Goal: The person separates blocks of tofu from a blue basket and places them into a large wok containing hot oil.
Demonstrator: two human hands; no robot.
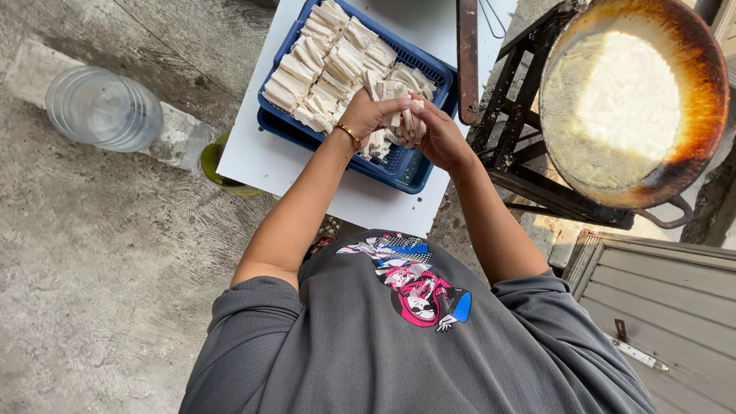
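Clear plastic water jug (103, 107) lying far left on the concrete floor. Blue basket (429, 65) of pale dough strips (322, 65) resting on the white desk (261, 157). Left hand (368, 111) and right hand (437, 130) pressed together, clamped on a bundle of strips (405, 111) above the basket's near edge. Scorched wok (632, 103) of frothing oil at right.

You are working in soft, even daylight, and the shadows under the white table (261, 157) are weak. The strongest glare sits in the wok (630, 100), where the oil is burned out to white and shows no detail. The middle is sharp; the edges bend a little from the wide lens.
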